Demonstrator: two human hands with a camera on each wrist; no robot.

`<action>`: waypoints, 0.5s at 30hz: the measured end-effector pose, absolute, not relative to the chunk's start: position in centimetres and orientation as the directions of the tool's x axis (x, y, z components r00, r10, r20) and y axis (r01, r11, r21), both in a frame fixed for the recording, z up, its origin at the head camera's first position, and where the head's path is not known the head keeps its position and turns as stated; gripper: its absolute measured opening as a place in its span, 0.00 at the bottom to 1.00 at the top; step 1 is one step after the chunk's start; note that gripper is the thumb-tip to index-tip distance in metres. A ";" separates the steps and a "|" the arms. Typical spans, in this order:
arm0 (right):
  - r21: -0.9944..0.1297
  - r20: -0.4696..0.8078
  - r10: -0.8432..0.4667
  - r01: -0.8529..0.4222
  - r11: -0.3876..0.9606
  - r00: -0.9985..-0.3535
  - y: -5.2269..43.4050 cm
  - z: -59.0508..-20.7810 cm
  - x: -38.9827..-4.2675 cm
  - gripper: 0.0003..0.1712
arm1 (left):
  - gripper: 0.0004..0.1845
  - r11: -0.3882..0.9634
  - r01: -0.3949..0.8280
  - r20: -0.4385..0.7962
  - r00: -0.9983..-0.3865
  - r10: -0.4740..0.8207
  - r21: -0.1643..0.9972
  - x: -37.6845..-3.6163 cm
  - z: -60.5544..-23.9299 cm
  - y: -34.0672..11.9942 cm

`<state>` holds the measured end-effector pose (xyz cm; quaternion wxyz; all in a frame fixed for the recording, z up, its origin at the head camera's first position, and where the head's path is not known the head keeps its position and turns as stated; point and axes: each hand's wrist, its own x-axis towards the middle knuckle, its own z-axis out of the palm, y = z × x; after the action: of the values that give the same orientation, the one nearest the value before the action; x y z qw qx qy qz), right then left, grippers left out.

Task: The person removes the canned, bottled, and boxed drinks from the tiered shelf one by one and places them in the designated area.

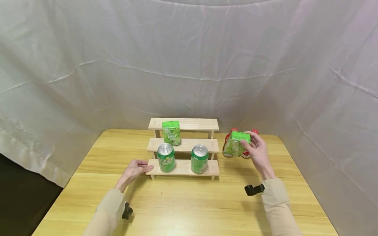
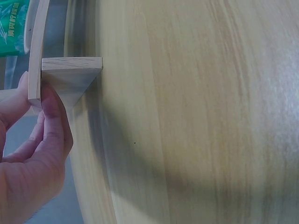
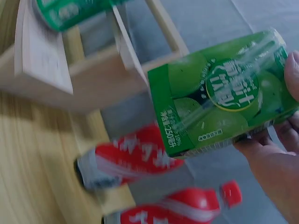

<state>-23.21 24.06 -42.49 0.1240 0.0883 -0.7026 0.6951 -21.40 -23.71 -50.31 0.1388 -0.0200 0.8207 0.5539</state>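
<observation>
My right hand [image 1: 255, 148] grips a green juice carton [image 1: 236, 143] in the air, right of a three-step wooden rack [image 1: 183, 168]. The right wrist view shows the carton [image 3: 223, 103] close up, held by fingers [image 3: 293, 70] at its right end. My left hand [image 1: 134, 169] rests against the left end of the rack's lowest step, fingers [image 2: 49, 119] touching the wooden step [image 2: 70, 77]. Two green cans [image 1: 166, 157] [image 1: 199, 159] stand on that lowest step. Another green carton [image 1: 171, 132] stands on the middle step.
Red bottles [image 1: 233, 131] stand behind the held carton at the table's right rear; the right wrist view shows red bottles [image 3: 128, 158] below the carton. The wooden table [image 1: 183, 203] is bare in front of the rack. White cloth hangs behind and around.
</observation>
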 end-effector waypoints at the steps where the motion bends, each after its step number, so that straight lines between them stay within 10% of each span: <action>1: -0.952 0.305 0.048 -0.305 0.012 -0.951 24.5 -42.7 -23.1 0.20 | 0.29 0.386 -0.188 -0.251 -0.961 0.120 0.903 -21.4 -50.3 -23.7; 15: -0.945 0.326 0.087 -0.323 0.052 -0.941 29.9 -45.7 -22.0 0.19 | 0.32 0.345 -0.174 -0.234 -0.962 0.141 0.922 -21.4 -50.3 -24.0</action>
<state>-22.03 29.91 -45.70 0.1498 0.0832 -0.7098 0.6833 -21.41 -24.02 -50.28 0.1376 -0.0100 0.8086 0.5720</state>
